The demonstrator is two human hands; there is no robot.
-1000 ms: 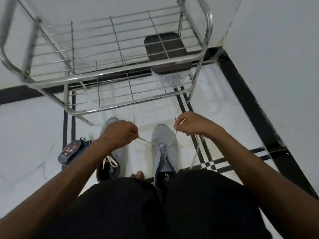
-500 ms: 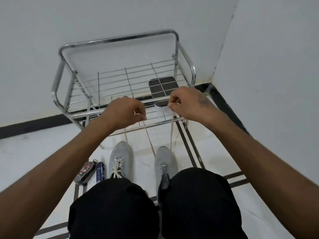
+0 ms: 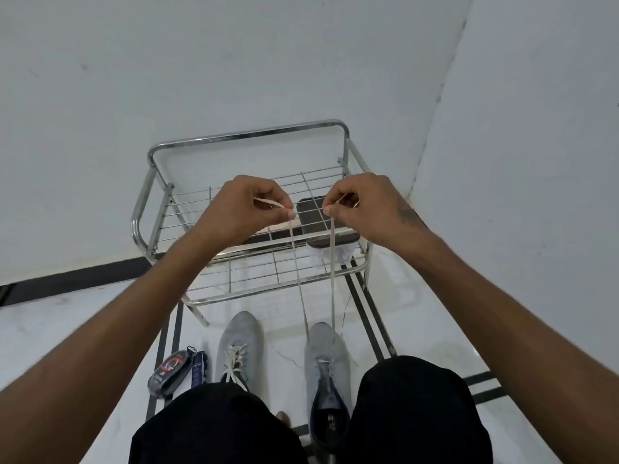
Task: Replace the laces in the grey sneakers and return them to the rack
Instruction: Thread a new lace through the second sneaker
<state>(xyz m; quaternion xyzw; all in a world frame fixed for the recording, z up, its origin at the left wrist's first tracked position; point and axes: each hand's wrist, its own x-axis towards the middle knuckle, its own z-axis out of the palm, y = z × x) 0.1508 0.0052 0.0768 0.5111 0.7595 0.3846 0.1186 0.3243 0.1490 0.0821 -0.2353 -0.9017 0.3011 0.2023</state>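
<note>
Two grey sneakers stand on the white floor between my knees. The left sneaker (image 3: 238, 343) is laced with a pale lace. The right sneaker (image 3: 326, 363) has a pale lace (image 3: 332, 279) through its lowest eyelets only. Both lace ends run straight up from it. My left hand (image 3: 246, 209) pinches one end and my right hand (image 3: 363, 207) pinches the other, both raised high in front of the metal shoe rack (image 3: 254, 269).
A dark-lidded container (image 3: 326, 226) sits on the rack's lower shelf at the right. A dark package (image 3: 167, 371) and a blue item (image 3: 199, 368) lie on the floor left of the sneakers. White walls meet in a corner behind and to the right of the rack.
Both hands have risen from just above the right sneaker to rack height, pulling the lace ends up taut. The camera has tilted up, showing more wall.
</note>
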